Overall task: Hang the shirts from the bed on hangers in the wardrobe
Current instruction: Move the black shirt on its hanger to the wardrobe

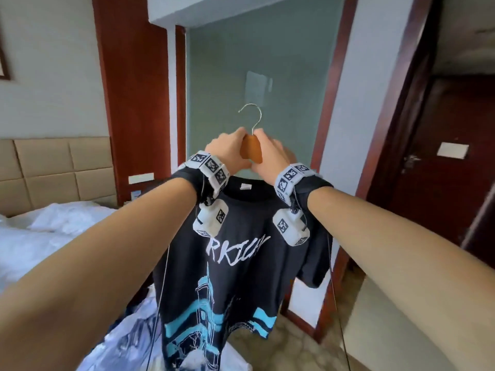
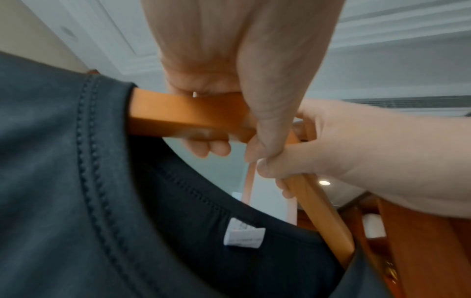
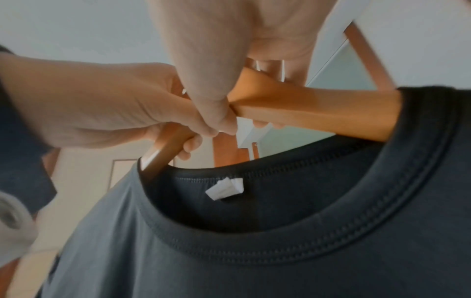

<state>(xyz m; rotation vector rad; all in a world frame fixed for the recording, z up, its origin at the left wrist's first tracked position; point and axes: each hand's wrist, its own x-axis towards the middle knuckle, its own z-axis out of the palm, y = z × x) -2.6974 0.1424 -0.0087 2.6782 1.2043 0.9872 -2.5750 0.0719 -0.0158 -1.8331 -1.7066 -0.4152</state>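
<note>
A black T-shirt [image 1: 241, 263] with white lettering and a cyan print hangs on a wooden hanger [image 1: 251, 149], its metal hook [image 1: 251, 113] pointing up. I hold it at chest height in front of me. My left hand [image 1: 231, 152] grips the hanger's left arm close to the hook, and my right hand [image 1: 270, 153] grips the right arm beside it. In the left wrist view the left hand [image 2: 229, 60] wraps the wooden bar [image 2: 183, 115] where it leaves the collar [image 2: 89, 161]. In the right wrist view the right hand [image 3: 216, 60] curls round the bar [image 3: 318, 108] above the neck label [image 3: 225, 189].
The bed [image 1: 34, 236] with rumpled white bedding lies at the left; another printed garment [image 1: 128, 344] lies on its near corner. A frosted glass panel [image 1: 254, 62] in a red-brown frame stands straight ahead. A dark wooden door [image 1: 442, 156] is at the right.
</note>
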